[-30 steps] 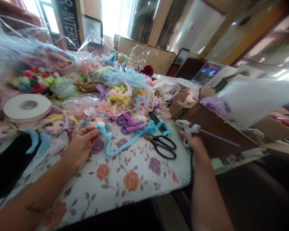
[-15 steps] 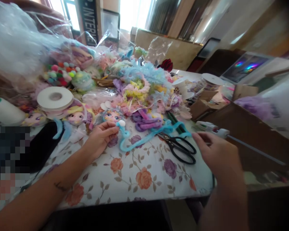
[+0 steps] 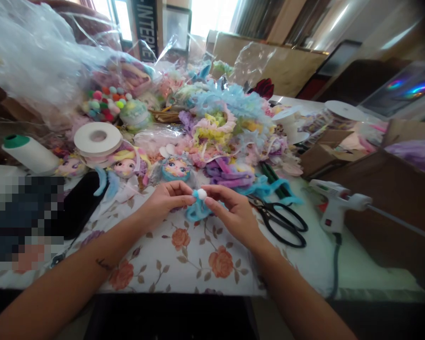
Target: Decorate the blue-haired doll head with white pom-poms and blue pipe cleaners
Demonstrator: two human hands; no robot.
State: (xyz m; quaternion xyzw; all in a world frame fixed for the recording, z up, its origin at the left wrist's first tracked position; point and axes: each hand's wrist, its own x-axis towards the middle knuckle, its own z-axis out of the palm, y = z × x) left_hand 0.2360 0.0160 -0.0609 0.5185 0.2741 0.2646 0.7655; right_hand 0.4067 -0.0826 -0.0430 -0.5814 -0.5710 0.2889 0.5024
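White ball [image 3: 202,194] sits left of the scissors [image 3: 264,210], pinched in the right hand [image 3: 233,210], thumb and forefinger; left hand [image 3: 168,200] grips the blue strip [image 3: 196,211] right against it, probably to press both together. Scissors lie flat on the counter [image 3: 152,245], handles rightward, presumably for quick grabbing. Glue gun [image 3: 335,200], right of the scissors, looks parked clear of the fingers yet reachable. Grey-haired doll head [image 3: 177,166], beyond and left of the scissors, faces this way, likely for easy comparing.

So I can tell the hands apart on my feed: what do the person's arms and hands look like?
The left hand and right hand are ungloved, with no watch or bracelet visible. Left forearm and right forearm show no sleeve; the left one bears a small, dark, script-like marking.
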